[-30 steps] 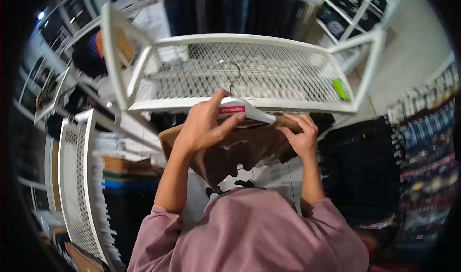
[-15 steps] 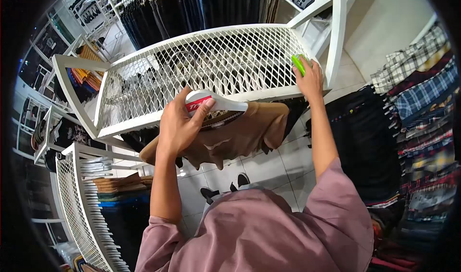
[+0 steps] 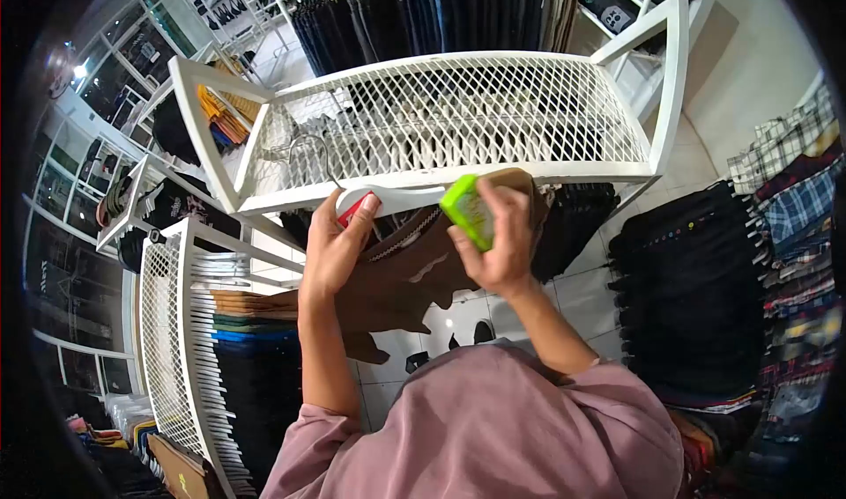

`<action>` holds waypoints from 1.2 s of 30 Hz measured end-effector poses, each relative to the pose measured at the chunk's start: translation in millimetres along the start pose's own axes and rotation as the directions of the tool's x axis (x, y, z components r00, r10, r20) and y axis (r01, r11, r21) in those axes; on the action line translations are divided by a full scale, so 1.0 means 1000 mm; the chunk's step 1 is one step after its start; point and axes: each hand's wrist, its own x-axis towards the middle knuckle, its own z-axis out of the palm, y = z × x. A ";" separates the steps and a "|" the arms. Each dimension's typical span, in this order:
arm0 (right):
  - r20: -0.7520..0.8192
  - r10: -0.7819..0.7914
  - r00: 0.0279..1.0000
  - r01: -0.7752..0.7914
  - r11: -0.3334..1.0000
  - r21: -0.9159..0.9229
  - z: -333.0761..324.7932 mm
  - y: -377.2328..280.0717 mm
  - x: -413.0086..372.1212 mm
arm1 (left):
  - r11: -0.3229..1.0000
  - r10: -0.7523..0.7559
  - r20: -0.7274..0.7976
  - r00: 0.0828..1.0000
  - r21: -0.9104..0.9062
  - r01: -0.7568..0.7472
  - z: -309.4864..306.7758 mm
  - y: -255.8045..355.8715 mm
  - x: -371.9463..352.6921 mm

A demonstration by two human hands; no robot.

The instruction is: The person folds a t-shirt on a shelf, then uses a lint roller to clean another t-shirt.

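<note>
A white hanger (image 3: 401,198) with a red label is pinched near its middle by my left hand (image 3: 335,248). Its metal hook rises over the front edge of the white mesh shelf (image 3: 344,188). From the hanger a brown shirt (image 3: 397,274) hangs in front of the shelf. My right hand (image 3: 500,243) grips a bright green object (image 3: 468,213), slightly blurred, which it holds at the right end of the hanger, by the shirt's shoulder.
Below the mesh shelf are more hung garments. Dark trousers (image 3: 397,19) hang on a rack behind. At the left stands a white rack (image 3: 189,323) of shirts on hangers. Dark clothes (image 3: 683,296) and plaid shirts (image 3: 797,208) hang at the right.
My right hand has moved left with the green object, from the shelf's right end to the hanger. The shirt hangs more tilted, and the view has shifted.
</note>
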 end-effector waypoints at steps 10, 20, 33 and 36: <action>-0.274 0.035 0.961 -0.113 0.955 -0.273 0.049 -0.006 -0.009 | 0.977 -0.125 -0.238 0.963 -0.198 0.078 -0.107 -0.045 -0.069; -0.187 0.083 0.979 -0.133 0.952 -0.274 0.092 -0.037 -0.016 | 0.907 -0.222 -0.134 0.966 -0.391 0.154 -0.154 -0.081 -0.091; 0.554 -0.564 0.612 0.496 0.820 0.287 0.184 -0.093 -0.139 | 0.881 -0.142 -0.209 0.967 -0.472 0.027 -0.157 -0.047 -0.087; 0.284 -0.438 0.853 0.369 0.891 0.265 0.155 -0.097 -0.115 | 0.898 -0.138 -0.277 0.951 -0.439 0.003 -0.156 -0.043 -0.094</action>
